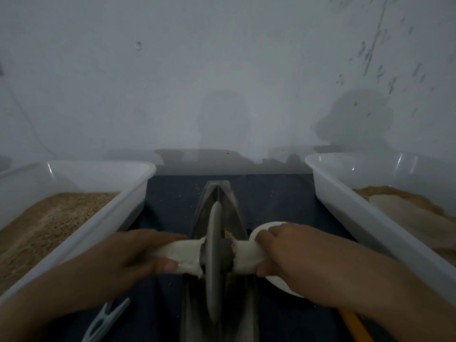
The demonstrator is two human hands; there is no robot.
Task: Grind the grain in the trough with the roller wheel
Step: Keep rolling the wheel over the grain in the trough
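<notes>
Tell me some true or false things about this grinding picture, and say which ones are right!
1. Both hands hold the wheel's handles. True: the left hand and right hand each grip a white wrapped handle.
2. The wheel lies flat on the cloth. False: it stands on edge in the metal trough.
3. The left tub holds brown grain. True.
4. The trough sits inside the right tub. False: it sits between the two tubs on the dark cloth.
</notes>
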